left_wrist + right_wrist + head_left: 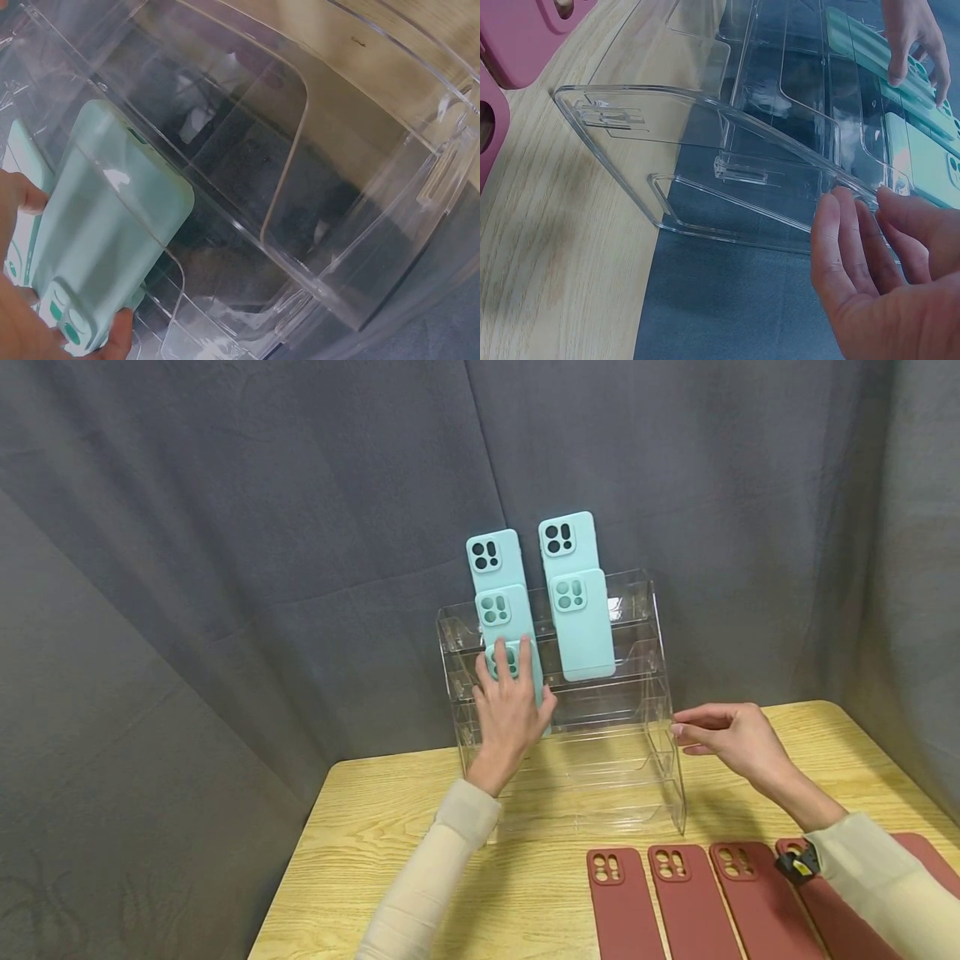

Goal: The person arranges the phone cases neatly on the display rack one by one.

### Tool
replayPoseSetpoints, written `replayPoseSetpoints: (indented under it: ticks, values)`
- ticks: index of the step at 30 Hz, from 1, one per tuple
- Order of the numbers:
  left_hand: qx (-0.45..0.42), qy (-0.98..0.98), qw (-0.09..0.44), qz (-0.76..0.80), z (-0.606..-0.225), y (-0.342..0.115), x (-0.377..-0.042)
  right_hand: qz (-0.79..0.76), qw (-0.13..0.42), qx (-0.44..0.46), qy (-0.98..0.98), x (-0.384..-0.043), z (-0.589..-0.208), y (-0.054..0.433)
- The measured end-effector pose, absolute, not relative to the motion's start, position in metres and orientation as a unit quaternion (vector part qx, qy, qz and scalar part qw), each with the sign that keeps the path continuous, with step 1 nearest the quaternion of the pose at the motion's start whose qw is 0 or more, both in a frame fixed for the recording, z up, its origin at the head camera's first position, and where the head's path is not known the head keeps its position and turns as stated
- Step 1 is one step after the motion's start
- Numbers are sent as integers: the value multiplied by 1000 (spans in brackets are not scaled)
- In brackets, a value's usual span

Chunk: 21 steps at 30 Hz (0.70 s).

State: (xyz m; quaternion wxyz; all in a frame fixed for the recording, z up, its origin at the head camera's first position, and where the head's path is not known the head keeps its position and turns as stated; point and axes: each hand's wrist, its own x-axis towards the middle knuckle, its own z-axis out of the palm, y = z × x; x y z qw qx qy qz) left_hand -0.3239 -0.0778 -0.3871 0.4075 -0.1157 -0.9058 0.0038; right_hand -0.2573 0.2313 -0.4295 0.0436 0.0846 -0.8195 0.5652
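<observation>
Low left teal case (112, 217), frame centre, left hand (506, 714) gripping its edges; right hand (738, 739), right of centre, pinches rack (592, 725); step seemingly seating; next move likely calls for release.

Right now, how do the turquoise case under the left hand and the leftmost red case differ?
The turquoise case is light blue-green, the red case dark red. The turquoise case tilts up at the clear rack; the red case lies flat on the table. The left hand grips the turquoise case; no hand touches the red case. Both have camera cutouts.
</observation>
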Motion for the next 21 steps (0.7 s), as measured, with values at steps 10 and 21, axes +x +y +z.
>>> replayPoseSetpoints:
  ticks: [10,21]
  values:
    - [-110,-912,396,0,-389,-77,-324,571,44,85,-816,-256,-430,230]
    - [-103,-910,401,-8,-377,-85,-311,566,47,83,-819,-258,-433,232]
